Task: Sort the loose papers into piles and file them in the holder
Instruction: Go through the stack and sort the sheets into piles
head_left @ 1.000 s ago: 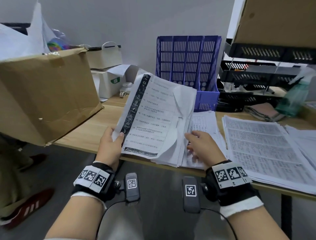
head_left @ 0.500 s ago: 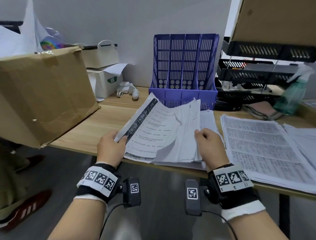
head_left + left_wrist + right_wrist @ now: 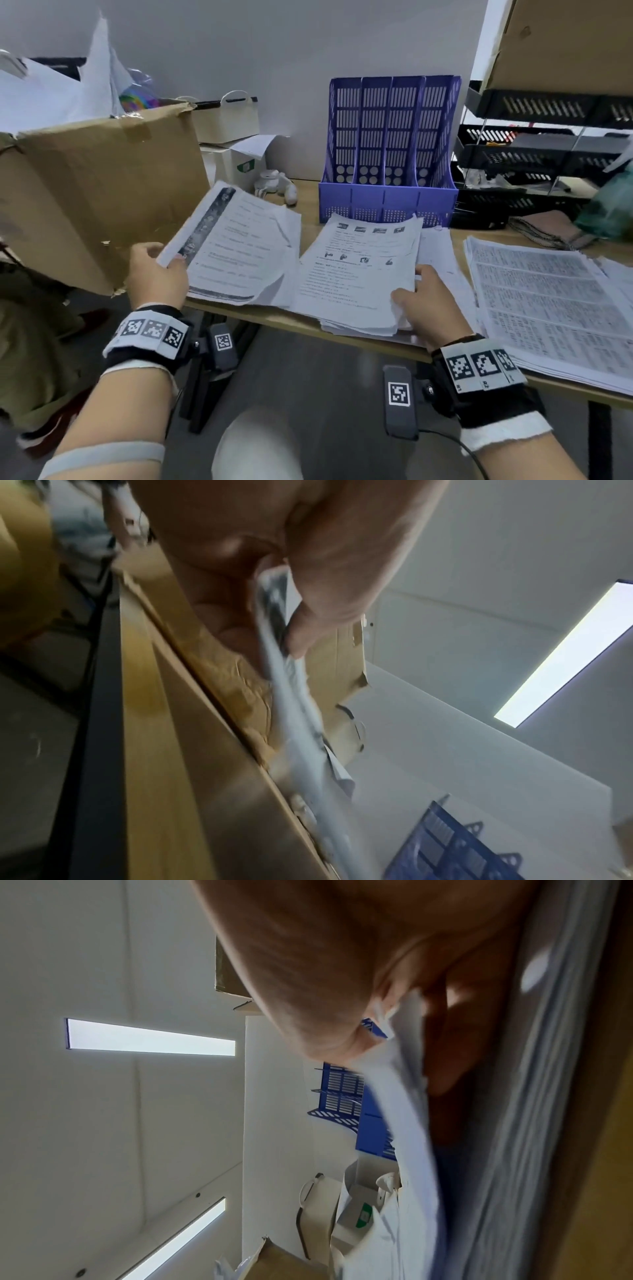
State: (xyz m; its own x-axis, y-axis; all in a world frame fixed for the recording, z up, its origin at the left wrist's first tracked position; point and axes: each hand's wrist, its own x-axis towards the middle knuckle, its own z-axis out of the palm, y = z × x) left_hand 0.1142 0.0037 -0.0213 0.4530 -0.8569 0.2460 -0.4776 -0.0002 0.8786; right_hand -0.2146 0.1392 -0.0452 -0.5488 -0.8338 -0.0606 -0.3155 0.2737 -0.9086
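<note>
The person is wearing black wristbands (image 3: 150, 337) carrying white square-code marker tags, white cuffs beneath; a small black camera pod (image 3: 400, 401), cabled, is hanging at each wrist.

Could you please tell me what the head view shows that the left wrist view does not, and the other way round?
Only the head view shows the right hand gripping the middle stack of papers, the large printed pile and the black trays. Only the left wrist view shows a ceiling light. Both show the left hand pinching its sheaf of papers, the cardboard box and the blue holder.
</note>
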